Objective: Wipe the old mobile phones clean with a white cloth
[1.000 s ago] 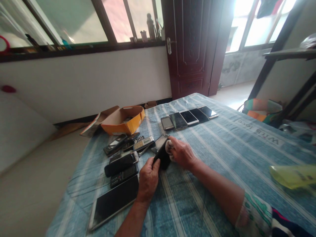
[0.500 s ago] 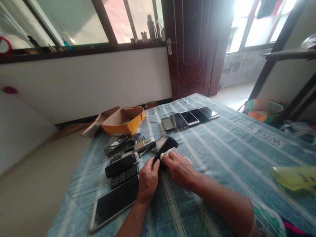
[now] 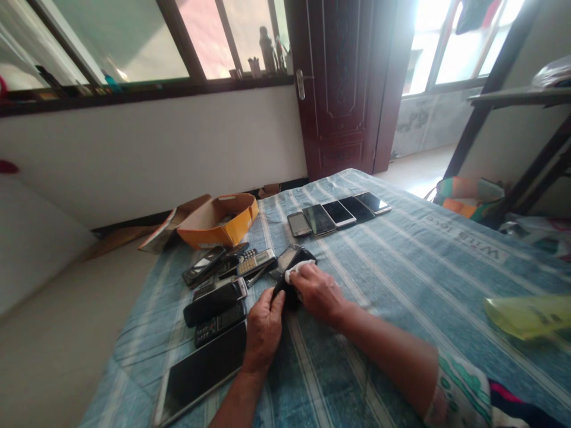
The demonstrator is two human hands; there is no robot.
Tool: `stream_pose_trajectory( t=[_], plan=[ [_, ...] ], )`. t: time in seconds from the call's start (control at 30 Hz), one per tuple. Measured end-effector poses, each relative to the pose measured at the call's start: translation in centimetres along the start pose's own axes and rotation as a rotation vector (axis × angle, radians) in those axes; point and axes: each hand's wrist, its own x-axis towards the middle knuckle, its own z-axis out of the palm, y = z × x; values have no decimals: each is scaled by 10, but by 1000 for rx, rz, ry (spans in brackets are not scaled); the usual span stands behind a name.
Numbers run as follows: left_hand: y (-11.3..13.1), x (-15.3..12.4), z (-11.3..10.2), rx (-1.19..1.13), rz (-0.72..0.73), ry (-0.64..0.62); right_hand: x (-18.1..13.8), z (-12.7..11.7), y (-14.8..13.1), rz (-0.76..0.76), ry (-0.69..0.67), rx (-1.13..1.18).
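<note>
A white wall (image 3: 187,148) ran beneath a long window (image 3: 125,41), next to a carved reddish-brown door (image 3: 343,83). Daylight glared through another window (image 3: 464,53) – it gleamed on the pale floor (image 3: 414,184). A dark-framed shelf (image 3: 513,100) stood at right; blue striped cloth (image 3: 423,267) spread across the foreground.

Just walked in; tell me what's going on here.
A person grips a dark phone in the left hand and holds a white cloth against it with the right hand. Five phones lie in a row beyond. To the left lie a cluster of phones, an orange box and a tablet.
</note>
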Motion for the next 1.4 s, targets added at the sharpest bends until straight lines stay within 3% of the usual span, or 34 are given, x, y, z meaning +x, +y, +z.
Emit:
stream_pose_trajectory(
  t=[0.1,0.3,0.47,0.53,0.7,0.77,0.93,1.0,1.23,1.4],
  plan=[
    [2,-1,-2,-19,-4,-9,-1,-3,-10,-90,-30,-57],
    [2,-2,0,8,3,-5,14,-9,17,174,-18,-96],
    [4,-4,-1,-13,10,-13,7,-10,-9,-72,-38,-96],
    [5,-5,-1,-19,11,-15,8,-11,-12,-98,-52,-116],
    [5,-7,1,-1,15,-8,20,-17,22,189,-57,-135],
    [5,-8,2,-8,25,-9,20,-18,27,221,-51,-139],
    [6,-8,1,-23,27,-23,7,-15,-7,-48,-76,-112],
    [6,-8,0,-16,26,-20,6,-14,-15,-86,-95,-104],
    [5,-11,5,63,129,12,19,-24,18,241,-81,-152],
    [4,-13,5,72,186,15,8,-25,-9,52,-111,-137]
  ],
)
